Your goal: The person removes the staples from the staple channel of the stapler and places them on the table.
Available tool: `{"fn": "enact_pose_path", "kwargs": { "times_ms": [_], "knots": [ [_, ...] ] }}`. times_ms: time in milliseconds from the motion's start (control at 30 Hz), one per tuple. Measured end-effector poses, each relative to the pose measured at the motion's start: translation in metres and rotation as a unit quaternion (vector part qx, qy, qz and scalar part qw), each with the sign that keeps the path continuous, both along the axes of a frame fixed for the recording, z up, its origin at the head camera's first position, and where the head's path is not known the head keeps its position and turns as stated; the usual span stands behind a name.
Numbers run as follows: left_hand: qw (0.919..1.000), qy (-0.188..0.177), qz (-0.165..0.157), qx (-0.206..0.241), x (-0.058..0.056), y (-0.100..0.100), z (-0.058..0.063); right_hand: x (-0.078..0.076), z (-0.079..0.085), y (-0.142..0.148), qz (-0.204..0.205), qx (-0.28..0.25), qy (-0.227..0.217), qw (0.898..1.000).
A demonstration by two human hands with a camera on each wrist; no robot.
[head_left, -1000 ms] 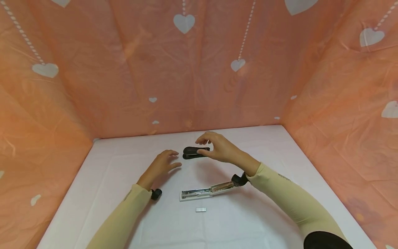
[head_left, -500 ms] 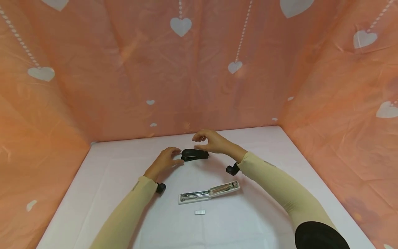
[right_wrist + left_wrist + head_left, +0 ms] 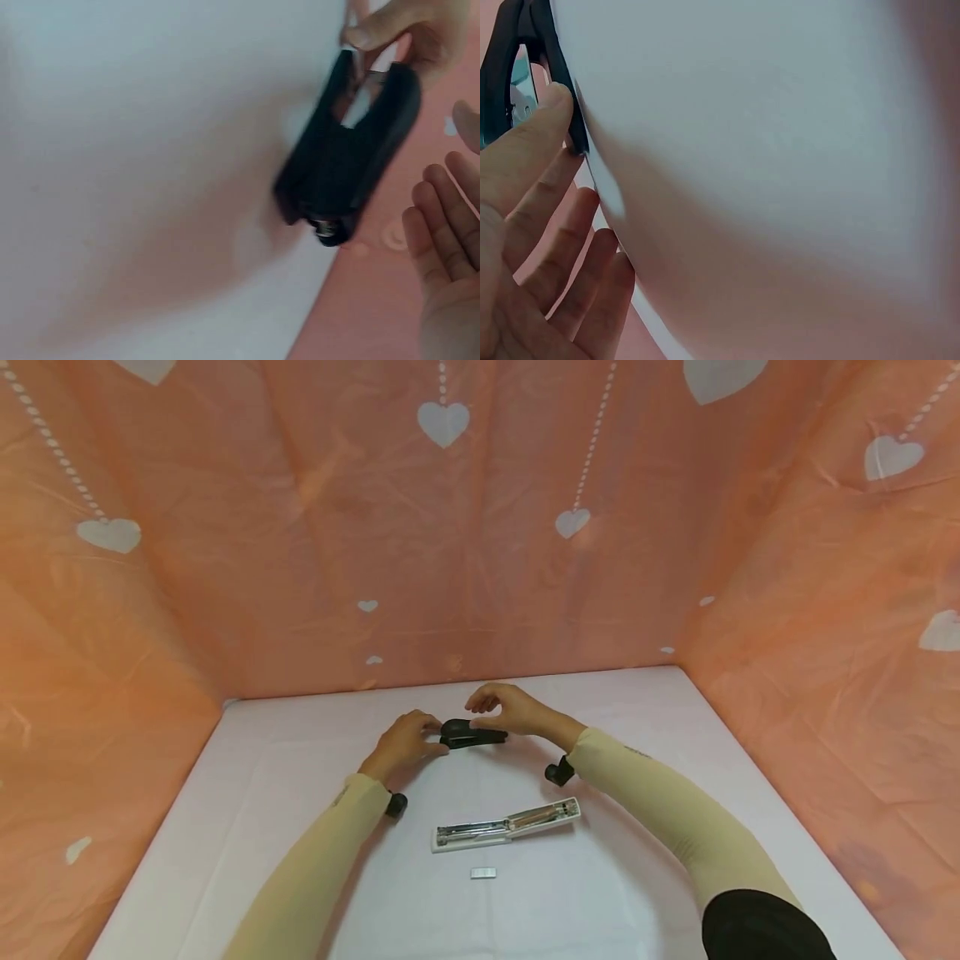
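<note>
A black stapler (image 3: 474, 740) lies near the back of the white table, its top arm and base slightly apart at the left end. My left hand (image 3: 403, 745) pinches that left end; in the left wrist view the thumb (image 3: 544, 112) presses on the stapler's base (image 3: 564, 82), with the other fingers curled behind it. Above the stapler's right part is my right hand (image 3: 513, 710), fingers loosely bent and holding nothing. In the right wrist view this right hand (image 3: 454, 247) is beside the black stapler (image 3: 345, 157), fingers apart from it.
Nearer to me lies a white stapler (image 3: 506, 825), opened out flat with its metal channel showing. In front of it is a small strip of staples (image 3: 483, 873). Orange curtains with white hearts (image 3: 465, 568) enclose the table (image 3: 600, 893) at the back and sides.
My left hand has moved right and forward from beside the black stapler onto its left end. The right hand has shifted slightly and remains over the stapler's right part.
</note>
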State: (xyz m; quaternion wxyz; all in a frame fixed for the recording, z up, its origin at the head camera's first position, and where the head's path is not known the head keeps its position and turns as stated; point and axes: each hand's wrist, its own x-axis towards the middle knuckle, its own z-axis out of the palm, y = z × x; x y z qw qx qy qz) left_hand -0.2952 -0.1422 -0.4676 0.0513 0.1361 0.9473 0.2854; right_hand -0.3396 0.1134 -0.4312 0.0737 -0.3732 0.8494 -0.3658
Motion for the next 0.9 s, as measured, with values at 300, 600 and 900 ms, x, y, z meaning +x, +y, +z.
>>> {"fn": "enact_pose_path", "kwargs": {
  "times_ms": [300, 600, 900],
  "knots": [
    [0.9996, 0.002, 0.021, -0.020, -0.002, 0.001, 0.000, -0.006, -0.020, -0.008, 0.007, 0.000, -0.019, 1.000],
    [0.9993, 0.003, 0.031, -0.019, -0.002, 0.004, -0.001, -0.007, -0.032, -0.015, -0.006, 0.009, -0.051, 0.999],
    [0.9991, -0.012, 0.040, -0.006, -0.006, 0.007, 0.000, -0.009, -0.034, -0.021, -0.019, 0.040, -0.053, 0.998]
  ]
}}
